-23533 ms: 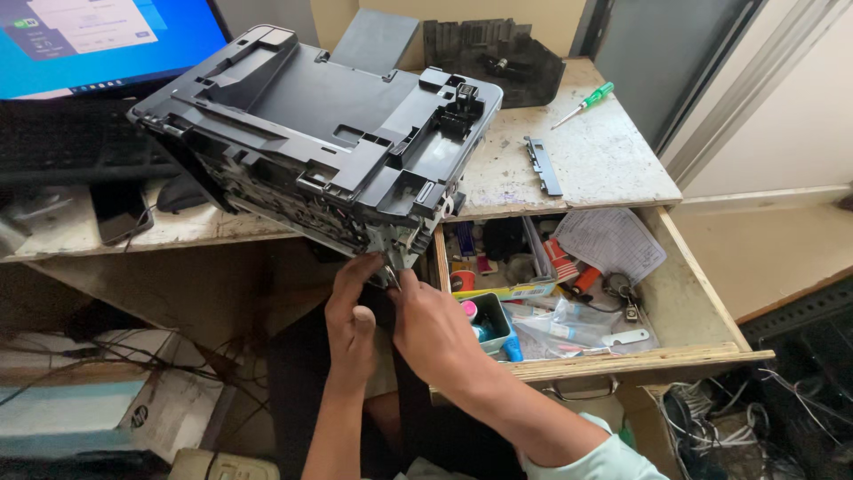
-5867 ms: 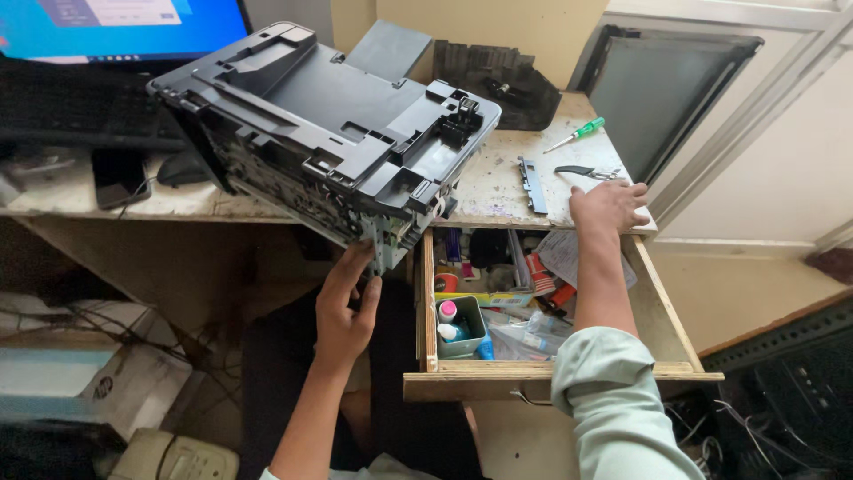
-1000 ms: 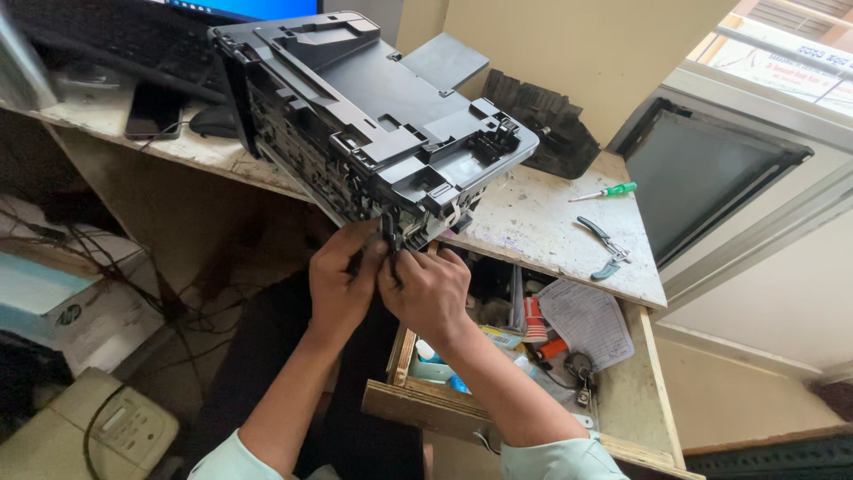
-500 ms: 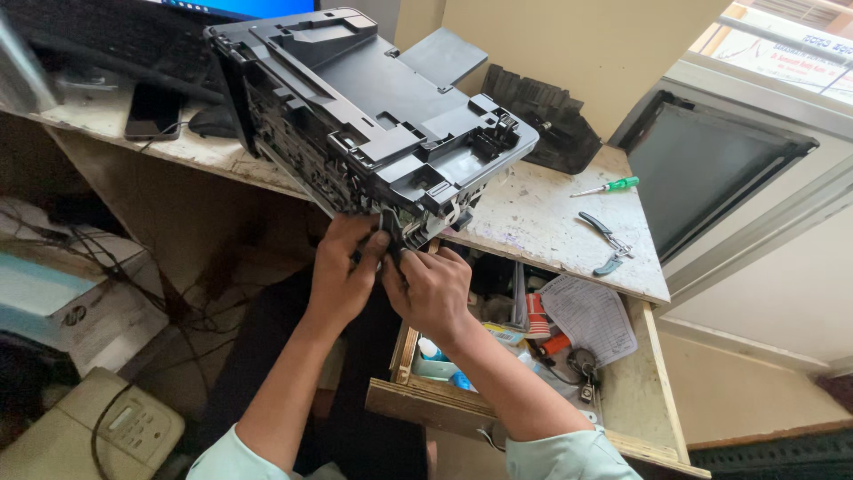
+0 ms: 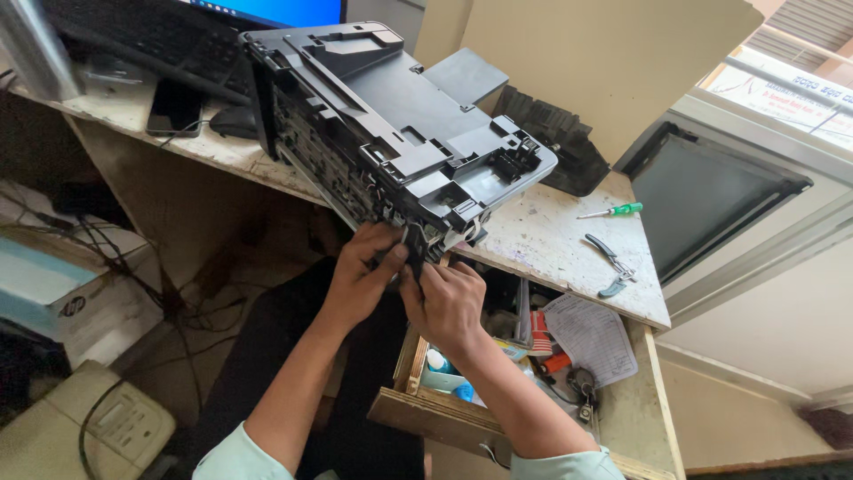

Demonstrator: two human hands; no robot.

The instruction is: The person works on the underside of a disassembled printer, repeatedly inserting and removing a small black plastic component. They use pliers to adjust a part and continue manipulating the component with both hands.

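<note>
The scene is lit by soft daylight from the window (image 5: 791, 80) at upper right, which looks overexposed. The space under the desk (image 5: 569, 240) is dim, with deep shadow. Focus is sharp in the centre; straight lines bend near the edges from the wide lens.

Worn desk (image 5: 569, 253) carries printer (image 5: 400, 142), screwdriver (image 5: 611, 212), pliers (image 5: 609, 264).

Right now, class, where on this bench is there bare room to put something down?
The speckled table top is bare between the dark printer chassis and the pliers. The open drawer is crowded; the keyboard and phone fill the far end.
</note>
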